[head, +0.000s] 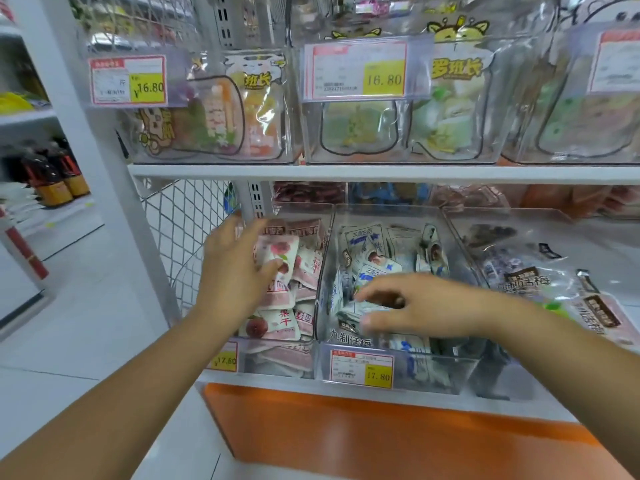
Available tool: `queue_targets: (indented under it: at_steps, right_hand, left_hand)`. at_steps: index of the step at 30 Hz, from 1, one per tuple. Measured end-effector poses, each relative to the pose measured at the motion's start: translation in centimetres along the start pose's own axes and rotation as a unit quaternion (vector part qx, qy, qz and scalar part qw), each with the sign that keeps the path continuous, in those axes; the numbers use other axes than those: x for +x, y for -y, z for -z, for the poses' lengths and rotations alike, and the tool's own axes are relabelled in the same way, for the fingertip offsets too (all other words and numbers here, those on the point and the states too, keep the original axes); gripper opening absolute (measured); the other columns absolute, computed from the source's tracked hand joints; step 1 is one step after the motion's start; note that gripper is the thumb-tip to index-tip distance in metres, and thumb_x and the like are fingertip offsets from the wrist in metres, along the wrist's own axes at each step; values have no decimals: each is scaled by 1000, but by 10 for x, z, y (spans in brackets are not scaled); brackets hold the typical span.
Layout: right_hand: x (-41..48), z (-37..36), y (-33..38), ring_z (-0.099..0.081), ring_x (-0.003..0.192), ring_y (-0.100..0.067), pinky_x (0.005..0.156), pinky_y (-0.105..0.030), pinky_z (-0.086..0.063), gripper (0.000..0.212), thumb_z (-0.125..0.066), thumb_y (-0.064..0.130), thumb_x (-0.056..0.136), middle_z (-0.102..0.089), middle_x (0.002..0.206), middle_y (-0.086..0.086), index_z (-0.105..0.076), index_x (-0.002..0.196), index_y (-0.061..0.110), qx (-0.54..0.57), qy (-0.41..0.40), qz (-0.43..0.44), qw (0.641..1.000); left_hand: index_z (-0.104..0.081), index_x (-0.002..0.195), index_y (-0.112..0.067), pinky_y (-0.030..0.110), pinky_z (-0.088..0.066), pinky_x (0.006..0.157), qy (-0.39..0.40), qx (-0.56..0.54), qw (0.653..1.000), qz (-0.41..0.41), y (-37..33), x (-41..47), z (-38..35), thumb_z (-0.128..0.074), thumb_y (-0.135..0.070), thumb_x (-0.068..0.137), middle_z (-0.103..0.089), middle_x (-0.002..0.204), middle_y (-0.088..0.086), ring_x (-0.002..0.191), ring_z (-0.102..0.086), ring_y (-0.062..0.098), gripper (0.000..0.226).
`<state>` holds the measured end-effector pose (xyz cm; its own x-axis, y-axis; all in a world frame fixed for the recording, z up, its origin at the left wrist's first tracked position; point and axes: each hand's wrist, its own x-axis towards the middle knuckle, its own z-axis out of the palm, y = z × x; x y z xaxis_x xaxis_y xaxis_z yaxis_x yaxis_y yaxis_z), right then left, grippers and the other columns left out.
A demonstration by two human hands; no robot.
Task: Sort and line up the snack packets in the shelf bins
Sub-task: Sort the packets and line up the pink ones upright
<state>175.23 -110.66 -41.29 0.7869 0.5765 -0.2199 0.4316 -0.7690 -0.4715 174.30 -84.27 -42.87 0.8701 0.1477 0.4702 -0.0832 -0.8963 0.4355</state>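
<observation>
Three clear bins stand side by side on the lower shelf. The left bin (313,271) holds several pink snack packets (304,268). My left hand (235,268) reaches into it and holds a pink packet (282,251) between thumb and fingers. The middle bin (460,251) holds several blue-and-white packets (367,244). My right hand (412,306) is inside that bin, fingers curled around a small bundle of blue-and-white packets (360,308). The right bin (460,216) holds packets with dark labels (530,278).
An upper shelf (381,173) carries clear bins of larger bagged snacks with price tags. Price tags also hang on the lower bins' fronts. A white wire mesh panel (183,216) closes the shelf's left side. An orange base panel (346,434) lies below. Bottles (55,178) stand on a far-left shelf.
</observation>
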Motion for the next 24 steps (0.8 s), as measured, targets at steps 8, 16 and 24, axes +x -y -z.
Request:
queue_targets:
  at_steps: [8,16,24]
  right_hand:
    - [27,-6,-7,-50,113,-6,96,-27,-42,54,-60,63,81,-48,129,22,-48,131,44,-63,-19,-14,998]
    - [18,0,-10,-38,112,-13,94,-35,-40,51,-63,61,79,-48,114,6,-50,125,43,-158,-76,-10,984]
    - [23,-14,1,-44,103,-10,94,-35,-37,8,-63,46,87,-51,101,9,-62,88,38,-157,-115,42,980]
  left_hand:
    - [-40,142,-39,21,-13,112,187,-36,966,-172,-20,-22,-20,-42,-49,96,-25,153,-22,140,-21,-2,47]
    - [-43,139,-43,22,-18,111,191,-81,963,-173,-12,-20,-23,-45,-52,94,-28,151,-25,137,-22,-6,46]
    - [-38,144,-39,24,-11,115,208,-43,960,-185,-18,-22,-17,-62,-58,83,-20,155,-22,142,-11,-1,68]
